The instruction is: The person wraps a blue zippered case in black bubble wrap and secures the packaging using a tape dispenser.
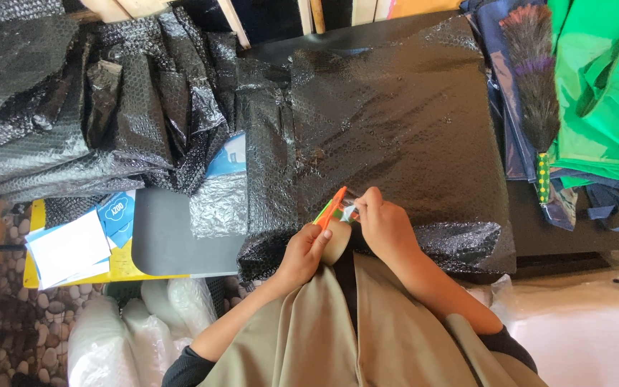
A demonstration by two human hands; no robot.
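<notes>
At lower centre, the left hand (304,251) grips a tape dispenser (332,218) while the right hand (385,226) pinches its clear tape end, not yet stuck to the already bubble-wrapped black parcel (395,122) beyond; spare wrap (73,107) lies upper left.

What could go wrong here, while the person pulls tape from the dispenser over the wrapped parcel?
1. The right hand pinches the clear tape end close to the orange tape dispenser; its cutting edge may nick a finger.
2. The loose tape may fold and stick to itself.
3. The black bubble-wrapped parcel lies unheld, so it may shift; the left hand holds only the dispenser.
</notes>
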